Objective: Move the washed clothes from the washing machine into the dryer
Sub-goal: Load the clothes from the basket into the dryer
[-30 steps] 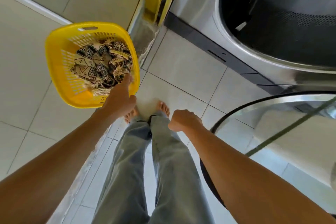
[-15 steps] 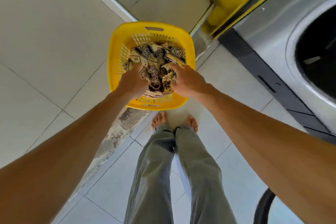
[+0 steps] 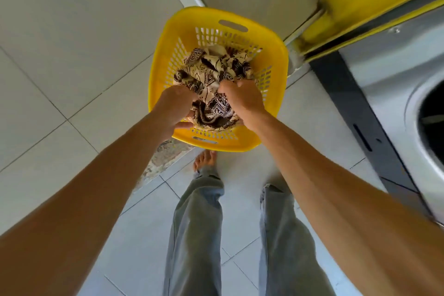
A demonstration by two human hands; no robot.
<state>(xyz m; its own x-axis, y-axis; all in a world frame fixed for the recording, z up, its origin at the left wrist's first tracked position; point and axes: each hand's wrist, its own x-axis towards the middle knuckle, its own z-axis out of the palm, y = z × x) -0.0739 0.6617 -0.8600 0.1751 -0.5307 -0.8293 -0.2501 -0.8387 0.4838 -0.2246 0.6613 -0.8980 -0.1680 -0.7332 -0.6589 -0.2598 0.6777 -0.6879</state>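
Both hands reach into a yellow laundry basket on the tiled floor, the left hand and right hand each with fingers clamped on the patterned washed clothes. The whole bundle lies inside the basket, none of it lifted clear. A machine with a round open door stands just to the right. By the look of it the unloading is done; the carry into the dryer remains.

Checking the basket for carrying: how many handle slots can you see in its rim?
2. One handle slot is in the far rim of the yellow basket; the other handle slot is in the near rim, below both hands. None seems hidden.
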